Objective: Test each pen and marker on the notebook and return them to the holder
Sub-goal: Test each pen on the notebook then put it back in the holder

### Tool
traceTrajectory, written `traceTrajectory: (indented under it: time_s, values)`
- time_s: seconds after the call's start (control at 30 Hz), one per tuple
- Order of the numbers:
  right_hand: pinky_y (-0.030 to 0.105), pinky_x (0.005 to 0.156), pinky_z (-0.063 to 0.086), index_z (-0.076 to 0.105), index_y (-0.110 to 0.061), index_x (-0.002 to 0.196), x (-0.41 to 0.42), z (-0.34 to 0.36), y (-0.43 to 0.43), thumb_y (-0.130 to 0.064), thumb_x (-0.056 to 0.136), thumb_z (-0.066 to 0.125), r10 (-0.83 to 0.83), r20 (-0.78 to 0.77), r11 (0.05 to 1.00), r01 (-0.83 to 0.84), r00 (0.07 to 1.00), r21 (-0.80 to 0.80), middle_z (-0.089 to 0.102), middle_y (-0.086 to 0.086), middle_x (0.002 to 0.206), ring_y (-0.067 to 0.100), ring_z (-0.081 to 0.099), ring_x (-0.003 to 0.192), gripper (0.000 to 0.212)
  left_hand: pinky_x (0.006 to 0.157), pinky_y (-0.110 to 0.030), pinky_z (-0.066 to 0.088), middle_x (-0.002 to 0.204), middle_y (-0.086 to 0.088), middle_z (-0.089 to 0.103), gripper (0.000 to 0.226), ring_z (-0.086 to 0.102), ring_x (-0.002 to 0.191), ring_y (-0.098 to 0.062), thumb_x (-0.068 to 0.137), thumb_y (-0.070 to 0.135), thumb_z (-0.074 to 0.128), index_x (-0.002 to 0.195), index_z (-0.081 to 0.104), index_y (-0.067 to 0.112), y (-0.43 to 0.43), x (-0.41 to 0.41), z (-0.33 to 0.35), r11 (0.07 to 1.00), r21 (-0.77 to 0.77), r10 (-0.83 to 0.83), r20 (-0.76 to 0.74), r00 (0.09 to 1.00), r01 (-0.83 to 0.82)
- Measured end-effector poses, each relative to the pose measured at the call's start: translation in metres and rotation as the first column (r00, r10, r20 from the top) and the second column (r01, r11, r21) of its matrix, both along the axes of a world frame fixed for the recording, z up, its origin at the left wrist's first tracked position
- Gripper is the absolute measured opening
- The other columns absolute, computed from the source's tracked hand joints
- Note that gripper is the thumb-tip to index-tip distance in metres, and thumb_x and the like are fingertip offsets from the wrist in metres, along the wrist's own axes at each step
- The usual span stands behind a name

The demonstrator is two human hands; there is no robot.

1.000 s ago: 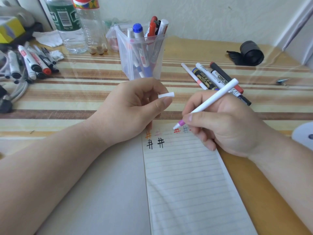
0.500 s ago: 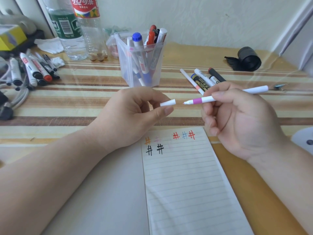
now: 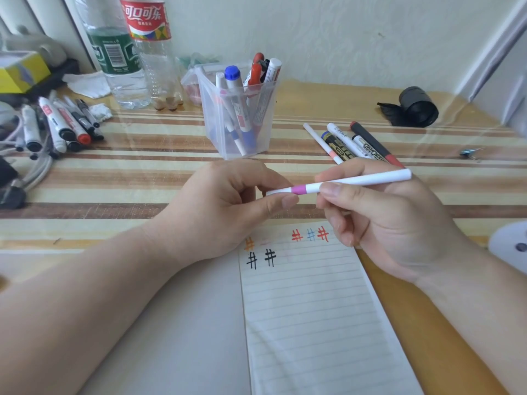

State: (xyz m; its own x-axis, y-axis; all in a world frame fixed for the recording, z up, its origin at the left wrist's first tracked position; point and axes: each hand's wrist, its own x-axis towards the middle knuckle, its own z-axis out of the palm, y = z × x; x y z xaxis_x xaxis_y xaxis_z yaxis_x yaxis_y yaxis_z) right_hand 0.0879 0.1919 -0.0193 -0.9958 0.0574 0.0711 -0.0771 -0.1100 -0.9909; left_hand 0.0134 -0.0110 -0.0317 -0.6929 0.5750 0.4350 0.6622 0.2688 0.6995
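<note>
Since half a sec ago the white cap (image 3: 278,191) has met the pen tip: the gap between cap and pen is closed now, and the tip is no more visible.

Nearest is the lined notebook (image 3: 313,309), open on the table, with small hash marks at the top of the page: two black, one orange, then red, blue, red. Above its top edge the left hand (image 3: 225,206) pinches the cap between thumb and index finger, other fingers curled. The right hand (image 3: 382,220) grips the white pen w/ pink band (image 3: 356,182) near the band, thumb and fingers closed around the barrel; the pen lies almost level, back end pointing right. Both hands are in the air over the striped tablecloth (image 3: 142,178), not touching the page.

Behind the hands, the clear plastic holder (image 3: 236,115) stands upright w/ several markers inside, one w/ blue cap. Right of it, a group of pens and markers (image 3: 348,143) lies on the cloth, partly hidden by the right hand. Far left, another pile of markers (image 3: 60,126); behind, two plastic bottles (image 3: 134,49) near the wall.
</note>
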Motion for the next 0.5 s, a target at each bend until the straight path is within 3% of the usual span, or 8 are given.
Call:
traceTrajectory:
  time_s: [0.2, 0.37, 0.43, 0.5]
  values:
    - [0.024, 0.038, 0.035, 0.077, -0.009, 0.090, -0.0023, 0.0023, 0.0011, -0.019, 0.082, 0.062, -0.026, 0.029, 0.997, 0.028, 0.999, -0.077, 0.067, 0.016, 0.074, 0.021, 0.052, 0.051, 0.020, 0.051, -0.010, 0.030, 0.055, 0.026, 0.051, 0.010, 0.040, 0.049, -0.003, 0.088, 0.036, 0.074, 0.093, 0.077, 0.028, 0.0001, -0.0021, -0.0020, 0.999, 0.008, 0.031, 0.017, 0.999, -0.031]
    - [0.022, 0.038, 0.030, 0.068, -0.006, 0.092, -0.0036, 0.0080, 0.0044, -0.019, 0.080, 0.062, -0.203, 0.010, 0.970, 0.203, 0.979, -0.137, 0.064, 0.015, 0.066, 0.022, 0.048, 0.047, 0.019, 0.050, -0.019, 0.031, 0.057, -0.004, 0.047, 0.004, 0.037, 0.050, -0.005, 0.088, 0.037, 0.073, 0.088, 0.076, 0.034, -0.0008, -0.0028, -0.0008, 0.998, 0.030, 0.045, 0.100, 0.994, -0.048]
    - [0.023, 0.040, 0.031, 0.066, -0.008, 0.089, -0.0041, 0.0067, 0.0043, -0.015, 0.091, 0.056, -0.254, -0.031, 0.958, 0.247, 0.967, -0.148, 0.064, 0.014, 0.066, 0.023, 0.048, 0.049, 0.013, 0.052, -0.024, 0.034, 0.059, -0.008, 0.051, 0.006, 0.040, 0.052, -0.013, 0.089, 0.039, 0.071, 0.090, 0.076, 0.035, -0.0004, -0.0026, -0.0006, 0.998, 0.019, 0.064, 0.110, 0.992, -0.066]
    - [0.023, 0.040, 0.034, 0.066, -0.007, 0.092, -0.0045, 0.0044, 0.0028, -0.015, 0.100, 0.048, -0.282, -0.072, 0.951, 0.269, 0.957, -0.151, 0.065, 0.014, 0.067, 0.023, 0.052, 0.050, 0.021, 0.052, -0.023, 0.034, 0.061, -0.008, 0.053, 0.008, 0.042, 0.054, -0.016, 0.091, 0.040, 0.069, 0.091, 0.076, 0.035, -0.0003, -0.0029, -0.0011, 0.997, 0.006, 0.078, 0.114, 0.990, -0.079]
